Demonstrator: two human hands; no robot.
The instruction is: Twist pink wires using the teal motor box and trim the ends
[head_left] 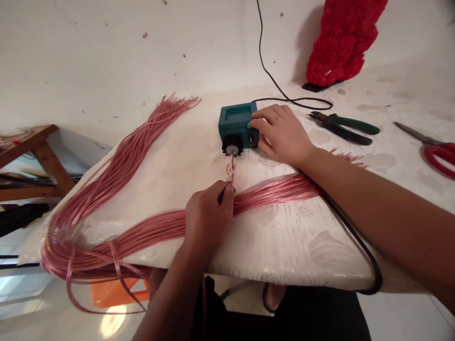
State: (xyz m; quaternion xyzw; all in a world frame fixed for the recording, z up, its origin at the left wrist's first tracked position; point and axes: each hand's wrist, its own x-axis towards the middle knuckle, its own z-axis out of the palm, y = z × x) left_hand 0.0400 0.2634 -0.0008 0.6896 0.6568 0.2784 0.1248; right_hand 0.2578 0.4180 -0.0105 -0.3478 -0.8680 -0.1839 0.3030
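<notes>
My left hand pinches the end of a pale pink tab, which is fixed to a small black toothed wheel on the front of a teal box. My right hand rests over the box's right side, with a finger on a green button. A long bundle of glossy pink strands runs beneath my left hand and under my right forearm. Its other half loops around the table's left corner. What my left fingers hide cannot be seen.
Green-handled pliers and red-handled scissors lie to the right on the white patterned tablecloth. A black cable leads back from the box. A red fluffy object stands at the back, and a wooden frame sits beyond the left edge.
</notes>
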